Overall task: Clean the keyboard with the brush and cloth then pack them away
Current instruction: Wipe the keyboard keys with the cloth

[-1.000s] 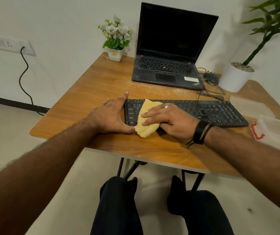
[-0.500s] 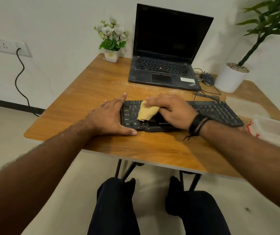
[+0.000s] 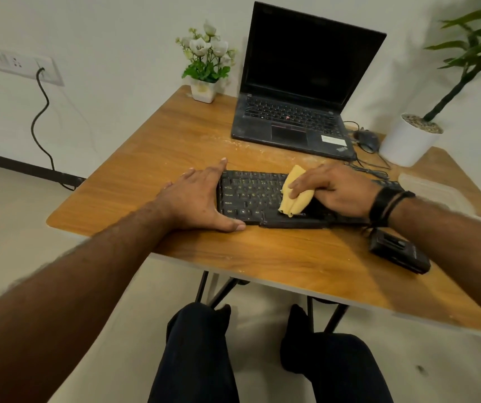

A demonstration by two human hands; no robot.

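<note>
A black keyboard [image 3: 251,196] lies across the wooden table [image 3: 175,141]. My left hand [image 3: 195,199] lies flat against its left end, with the thumb along the front edge and the fingers straight. My right hand [image 3: 335,190] rests on the middle of the keyboard. Its fingers curl over a bunched yellow cloth [image 3: 294,196] and hold it on the keys. The keyboard's right half is hidden under my right hand and forearm. A black oblong object [image 3: 399,251], possibly the brush, lies near the front right of the table under my right forearm.
An open black laptop [image 3: 291,123] stands behind the keyboard. A small white flower pot [image 3: 204,91] is to its left. A mouse [image 3: 367,139] with cables and a white plant pot [image 3: 408,141] are to its right. A clear plastic lid [image 3: 428,184] lies at far right.
My right hand has carried the cloth from the keyboard's left end rightward to its middle. My left hand has stayed at the left end. The black object has come into view.
</note>
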